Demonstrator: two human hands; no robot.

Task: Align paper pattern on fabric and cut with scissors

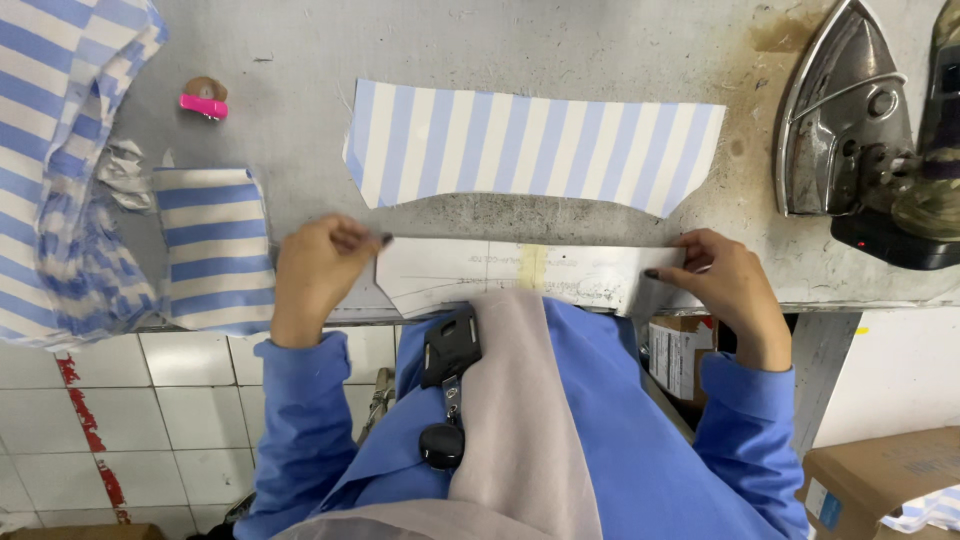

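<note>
Nearest the person, a blue sleeve runs up to each hand at the front edge of the grey tabletop [600, 55]. The left hand [315, 275] is curled closed, pinching the left end of a long white paper pattern [500, 270]; the right hand [720, 280] grips its right end with fingers folded over the edge. The pattern lies flat between the hands, its near edge at the tabletop's rim. Just beyond both hands lies a blue-and-white striped fabric piece [530, 145], apart from the pattern. Left of the left hand sits a folded striped stack [215, 250], and further left a heap of striped cloth [60, 170]. Beyond the left hand rests a small pink clip [203, 105]. Far right of the right hand stands a metal iron [850, 120].
</note>
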